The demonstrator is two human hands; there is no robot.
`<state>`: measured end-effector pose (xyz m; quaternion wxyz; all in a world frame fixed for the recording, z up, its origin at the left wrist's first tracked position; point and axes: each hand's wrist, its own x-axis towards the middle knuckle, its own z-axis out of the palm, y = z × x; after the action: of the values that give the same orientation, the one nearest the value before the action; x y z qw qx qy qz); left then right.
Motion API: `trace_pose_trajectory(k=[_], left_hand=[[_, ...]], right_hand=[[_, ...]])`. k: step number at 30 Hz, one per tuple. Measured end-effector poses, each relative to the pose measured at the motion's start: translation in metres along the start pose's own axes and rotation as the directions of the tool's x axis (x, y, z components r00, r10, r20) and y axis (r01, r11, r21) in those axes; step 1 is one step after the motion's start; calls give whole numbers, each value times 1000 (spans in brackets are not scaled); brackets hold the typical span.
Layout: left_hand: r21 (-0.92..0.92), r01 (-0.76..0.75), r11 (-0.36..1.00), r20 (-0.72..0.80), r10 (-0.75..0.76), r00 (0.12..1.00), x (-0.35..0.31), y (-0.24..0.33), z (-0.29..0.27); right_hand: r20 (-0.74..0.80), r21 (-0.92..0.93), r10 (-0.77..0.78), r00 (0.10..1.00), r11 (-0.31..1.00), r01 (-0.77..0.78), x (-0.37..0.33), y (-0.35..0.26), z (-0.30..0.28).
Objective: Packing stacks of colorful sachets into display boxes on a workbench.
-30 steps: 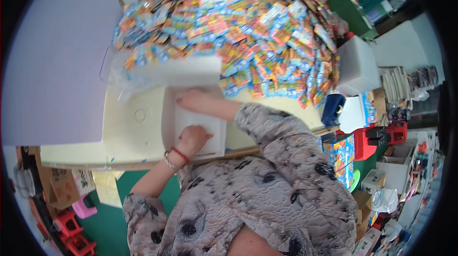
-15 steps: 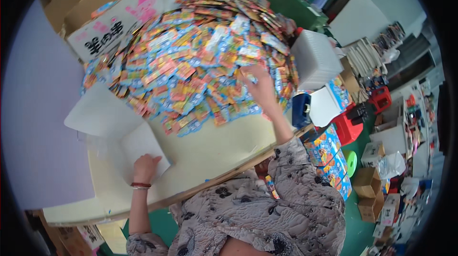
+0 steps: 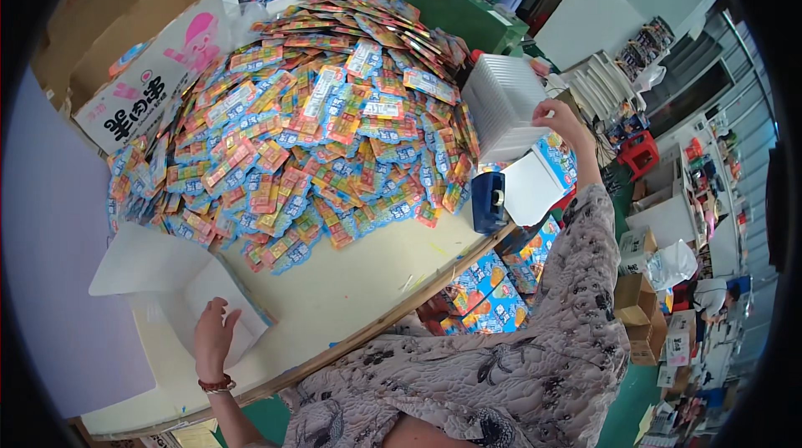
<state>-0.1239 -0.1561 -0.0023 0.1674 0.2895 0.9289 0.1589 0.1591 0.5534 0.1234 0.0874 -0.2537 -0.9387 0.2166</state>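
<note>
My left hand (image 3: 215, 335) rests flat, fingers spread, on a white folded box (image 3: 180, 285) at the near left of the cream table (image 3: 351, 289). A red bracelet circles that wrist. My right hand (image 3: 558, 118) reaches far to the right and touches the edge of a stack of white ribbed trays (image 3: 499, 106) at the table's right end. A big heap of colourful packets (image 3: 309, 122) covers the table between the two hands.
A dark blue tape dispenser (image 3: 489, 202) stands at the table's right edge. Cardboard boxes (image 3: 138, 64) stand behind the heap at the left. Colourful printed cartons (image 3: 489, 289) sit under the table edge; shelves and clutter fill the right side.
My right hand left the white box, swept across the packet heap and reached the tray stack at the right. My left hand stayed on the white box. The view turned rightward.
</note>
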Motion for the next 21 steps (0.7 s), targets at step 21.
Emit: trace_pose_trajectory(k=[21], left_hand=[[-301, -273, 914, 1, 286, 958, 9, 129, -8]], right_hand=[[200, 63, 114, 973, 990, -129, 23, 22, -19]])
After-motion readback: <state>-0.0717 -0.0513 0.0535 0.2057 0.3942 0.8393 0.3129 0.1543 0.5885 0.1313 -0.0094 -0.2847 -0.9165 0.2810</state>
